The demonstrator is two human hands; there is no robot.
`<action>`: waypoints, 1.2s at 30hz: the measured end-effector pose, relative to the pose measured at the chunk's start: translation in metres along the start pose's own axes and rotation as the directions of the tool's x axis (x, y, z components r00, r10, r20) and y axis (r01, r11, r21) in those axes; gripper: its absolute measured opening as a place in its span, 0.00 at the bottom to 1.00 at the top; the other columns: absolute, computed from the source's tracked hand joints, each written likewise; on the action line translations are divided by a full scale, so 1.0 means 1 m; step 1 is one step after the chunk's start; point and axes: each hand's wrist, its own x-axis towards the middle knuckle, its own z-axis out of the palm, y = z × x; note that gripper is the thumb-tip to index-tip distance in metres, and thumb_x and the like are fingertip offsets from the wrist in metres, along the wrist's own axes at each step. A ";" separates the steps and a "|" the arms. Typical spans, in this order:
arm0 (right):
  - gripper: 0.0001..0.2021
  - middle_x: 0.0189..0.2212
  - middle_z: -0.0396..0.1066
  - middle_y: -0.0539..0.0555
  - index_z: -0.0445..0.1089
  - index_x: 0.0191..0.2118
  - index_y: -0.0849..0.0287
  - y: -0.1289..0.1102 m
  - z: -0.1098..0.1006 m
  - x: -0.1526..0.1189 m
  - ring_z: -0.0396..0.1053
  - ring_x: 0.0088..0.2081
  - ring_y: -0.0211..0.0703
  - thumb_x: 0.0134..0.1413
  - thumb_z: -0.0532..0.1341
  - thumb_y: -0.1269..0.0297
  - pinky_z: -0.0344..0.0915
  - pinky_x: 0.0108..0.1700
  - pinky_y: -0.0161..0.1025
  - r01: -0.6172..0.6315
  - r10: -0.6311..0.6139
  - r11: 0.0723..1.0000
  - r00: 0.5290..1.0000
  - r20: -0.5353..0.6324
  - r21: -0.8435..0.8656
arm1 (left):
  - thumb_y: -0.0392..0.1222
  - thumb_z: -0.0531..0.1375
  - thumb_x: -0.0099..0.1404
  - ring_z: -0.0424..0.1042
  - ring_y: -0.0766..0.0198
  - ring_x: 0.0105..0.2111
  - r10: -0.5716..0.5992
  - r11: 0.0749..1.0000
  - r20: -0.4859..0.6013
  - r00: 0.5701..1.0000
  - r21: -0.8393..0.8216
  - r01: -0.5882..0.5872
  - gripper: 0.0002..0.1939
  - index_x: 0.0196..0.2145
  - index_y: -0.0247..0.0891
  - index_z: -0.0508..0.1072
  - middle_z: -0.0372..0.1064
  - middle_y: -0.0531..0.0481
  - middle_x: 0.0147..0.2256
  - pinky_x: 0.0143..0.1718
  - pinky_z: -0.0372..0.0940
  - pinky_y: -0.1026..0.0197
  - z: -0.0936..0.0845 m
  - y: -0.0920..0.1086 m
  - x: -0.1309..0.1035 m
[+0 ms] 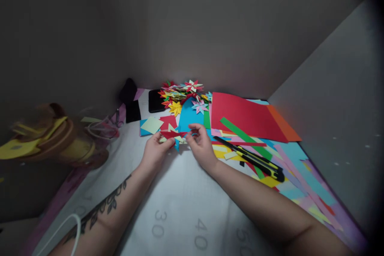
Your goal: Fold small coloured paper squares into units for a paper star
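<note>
- A folded paper star (173, 134) in red, blue and pale yellow sits between two bare hands at the center of the frame, raised above the white sheet covering the desk (168, 200).
- The left hand (156, 153) has its thumb and fingers clamped on the star's left side.
- The right hand (203, 146) curls at the star's right edge, thumb and forefinger close to its points; whether those fingers pinch the paper or stand slightly apart cannot be told.
- The star looks almost weightless, its folds crisp but thin; a light pinch should carry it, while a hard squeeze would likely crush or crease the points.
- The layered middle, where folds overlap, appears the stiffest and safest hold. The narrow tips look the most fragile, apt to bend if tugged.
- Smooth paper could slide along its folds, so steady support from both sides would suit it.
- Beyond the hands, finished-looking paper stars (175, 108) crowd the upper middle of the desk, beside a dark phone (156, 101).
- Red sheets (246, 116) and a yellow-and-black cutter (261, 162) lie right of center, the blade end pointing toward the right hand.
</note>
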 end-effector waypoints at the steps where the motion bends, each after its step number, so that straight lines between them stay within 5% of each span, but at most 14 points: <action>1: 0.14 0.42 0.63 0.56 0.59 0.47 0.56 0.000 -0.001 0.000 0.66 0.40 0.40 0.54 0.56 0.63 0.66 0.40 0.38 0.005 -0.005 1.000 1.000 0.000 -0.006 | 0.41 0.65 0.48 0.71 0.67 0.26 0.021 1.000 -0.014 1.000 0.004 -0.021 0.18 0.38 0.33 0.71 0.74 0.47 0.34 0.29 0.66 0.65 -0.001 0.000 0.000; 6: 0.13 0.42 0.61 0.55 0.61 0.45 0.55 -0.006 -0.003 -0.002 0.65 0.39 0.40 0.53 0.57 0.65 0.65 0.42 0.40 0.113 -0.113 0.992 0.994 -0.002 -0.059 | 0.40 0.64 0.48 0.71 0.65 0.28 0.123 0.984 -0.052 0.991 0.137 -0.115 0.20 0.40 0.34 0.69 0.73 0.48 0.34 0.30 0.66 0.64 -0.003 0.006 -0.003; 13: 0.13 0.45 0.60 0.56 0.64 0.46 0.52 -0.013 -0.006 -0.004 0.64 0.44 0.43 0.53 0.58 0.67 0.65 0.45 0.43 0.249 -0.245 0.958 0.969 0.044 -0.144 | 0.37 0.60 0.53 0.71 0.65 0.33 0.337 0.861 0.052 0.940 0.388 -0.330 0.15 0.40 0.36 0.69 0.72 0.48 0.36 0.34 0.65 0.65 -0.005 0.009 -0.011; 17: 0.08 0.41 0.62 0.55 0.69 0.40 0.52 -0.014 -0.008 -0.005 0.62 0.47 0.47 0.52 0.59 0.66 0.60 0.49 0.48 0.353 -0.353 0.891 0.934 0.053 -0.285 | 0.39 0.60 0.55 0.72 0.64 0.34 0.383 0.809 0.078 0.920 0.453 -0.375 0.14 0.41 0.36 0.68 0.72 0.47 0.37 0.35 0.66 0.64 -0.005 0.008 -0.012; 23: 0.05 0.33 0.64 0.54 0.71 0.35 0.54 -0.012 -0.009 -0.005 0.63 0.39 0.45 0.51 0.60 0.68 0.60 0.43 0.46 0.474 -0.477 0.783 0.873 0.100 -0.402 | 0.37 0.59 0.55 0.72 0.65 0.33 0.467 0.729 0.105 0.878 0.517 -0.450 0.13 0.41 0.38 0.68 0.72 0.50 0.35 0.35 0.67 0.64 -0.007 0.003 -0.010; 36: 0.03 0.30 0.68 0.53 0.70 0.33 0.54 -0.011 -0.006 -0.004 0.63 0.36 0.45 0.53 0.59 0.67 0.59 0.41 0.44 0.471 -0.456 0.784 0.879 0.140 -0.405 | 0.36 0.60 0.54 0.72 0.65 0.33 0.414 0.771 0.073 0.907 0.501 -0.393 0.13 0.39 0.37 0.69 0.72 0.49 0.35 0.34 0.66 0.65 0.000 0.005 -0.012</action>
